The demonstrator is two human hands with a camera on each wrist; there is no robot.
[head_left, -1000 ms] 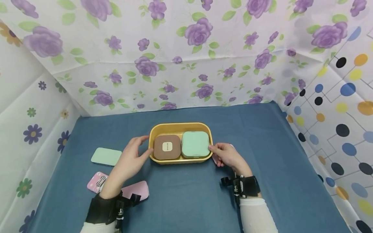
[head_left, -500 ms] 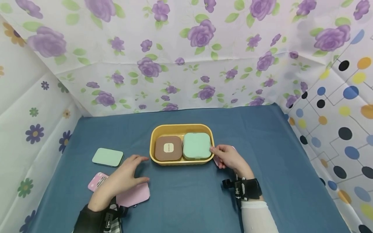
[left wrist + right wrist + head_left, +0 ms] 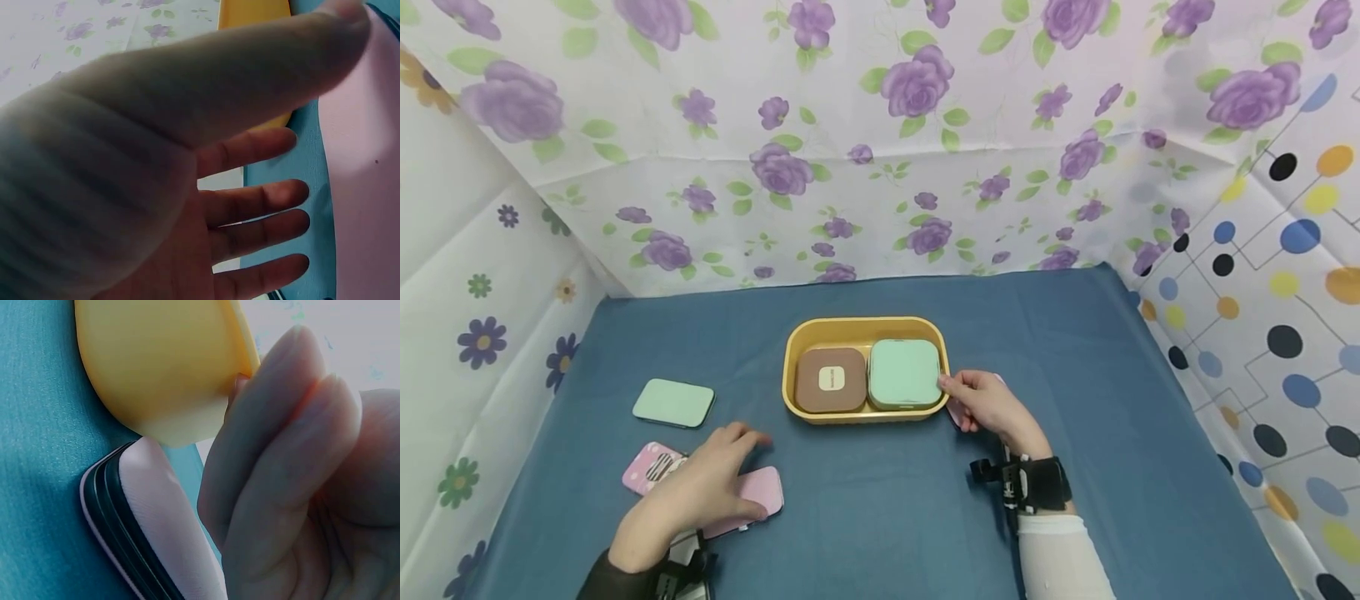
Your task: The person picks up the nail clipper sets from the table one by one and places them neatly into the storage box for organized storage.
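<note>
My right hand [image 3: 994, 408] pinches the right rim of a yellow oval tray [image 3: 857, 419] between thumb and fingers. Inside the tray lie a square brown tin [image 3: 812, 392] on the left and a mint-green square tin [image 3: 905, 372] on the right. Below my right hand is a pink case with a dark edge [image 3: 165, 512], mostly hidden from the head camera. My left hand [image 3: 700, 483] hovers over a pale pink tin [image 3: 763, 487], thumb along its near side and fingers extended past its far side. In the left wrist view the fingers are straight, apart from the pink surface [image 3: 369, 206].
A pale green rectangular tin [image 3: 673, 402] lies at the left of the blue cloth [image 3: 880, 517]. Nearer, a pink tin with a striped pattern [image 3: 651, 468] is partly covered by my left hand. Patterned sheets [image 3: 820, 108] enclose the back and sides.
My left hand has left the tray's left rim and come down toward me, over the pale pink tin. My right hand stays on the tray's right rim.
</note>
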